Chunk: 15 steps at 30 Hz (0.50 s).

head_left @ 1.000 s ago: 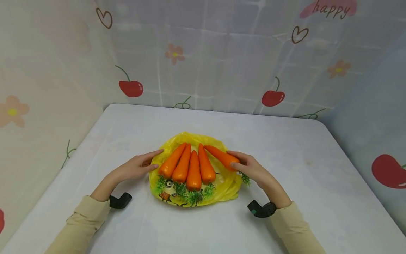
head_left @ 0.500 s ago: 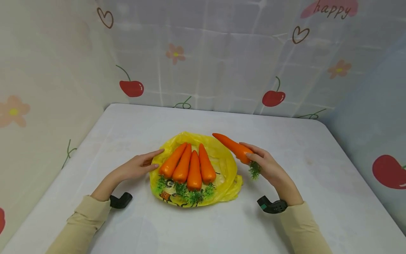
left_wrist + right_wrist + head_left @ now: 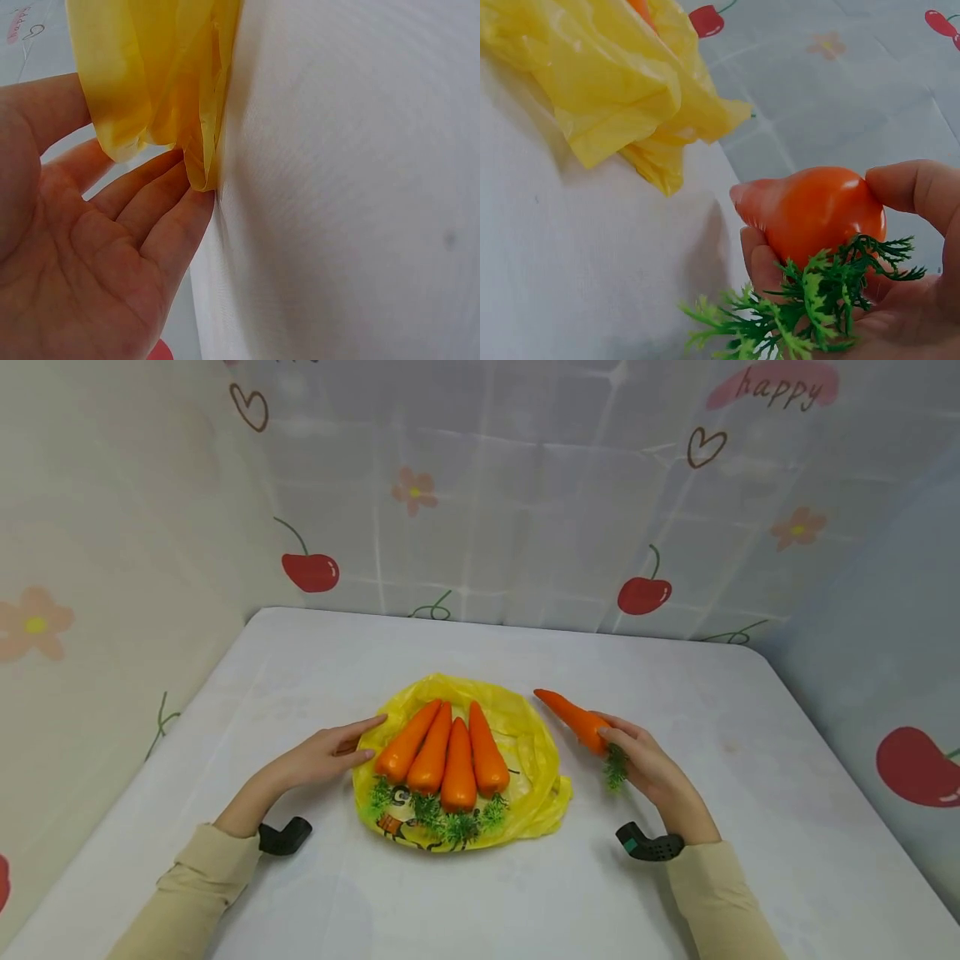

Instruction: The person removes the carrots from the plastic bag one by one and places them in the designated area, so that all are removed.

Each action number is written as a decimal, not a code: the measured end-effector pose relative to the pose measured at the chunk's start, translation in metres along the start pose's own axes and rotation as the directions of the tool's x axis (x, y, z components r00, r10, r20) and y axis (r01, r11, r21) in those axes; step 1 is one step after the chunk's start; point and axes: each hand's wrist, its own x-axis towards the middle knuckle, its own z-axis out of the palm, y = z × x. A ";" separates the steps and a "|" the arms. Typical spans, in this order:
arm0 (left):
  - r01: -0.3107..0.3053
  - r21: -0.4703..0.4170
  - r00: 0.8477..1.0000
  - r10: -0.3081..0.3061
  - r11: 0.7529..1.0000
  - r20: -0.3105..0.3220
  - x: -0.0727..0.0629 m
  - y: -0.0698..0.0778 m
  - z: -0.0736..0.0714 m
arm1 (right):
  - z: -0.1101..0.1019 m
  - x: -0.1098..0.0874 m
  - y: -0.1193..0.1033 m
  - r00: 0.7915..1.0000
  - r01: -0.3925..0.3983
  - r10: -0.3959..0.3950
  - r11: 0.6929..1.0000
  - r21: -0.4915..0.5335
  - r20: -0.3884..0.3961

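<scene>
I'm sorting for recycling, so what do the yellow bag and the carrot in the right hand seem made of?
Yellow bag: probably thin plastic film, slightly shiny; it crinkles and looks partly see-through.
Carrot in the right hand: smooth, glossy, perhaps plastic or coated foam, given its highlights. Its green top looks like molded plastic, with crisp branching sprigs.

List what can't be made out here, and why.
Head view: part of the print on the yellow bag, covered by four carrots and their green tops.
Head view: the rest of both sleeves, cut off by the bottom edge.
Left wrist view: how far the left hand reaches, hidden by the bag.
Right wrist view: part of the right hand, behind the held carrot.
</scene>
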 end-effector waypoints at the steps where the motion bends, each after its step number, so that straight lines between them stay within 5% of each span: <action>1: 0.001 0.000 1.000 -0.001 1.000 0.001 0.000 0.000 0.000 | -0.001 0.001 0.002 1.000 -0.004 0.004 1.000 0.003 -0.001; 15: -0.012 -0.014 1.000 0.012 1.000 0.000 0.000 0.001 0.000 | -0.012 0.007 0.017 1.000 -0.017 0.018 1.000 0.025 -0.011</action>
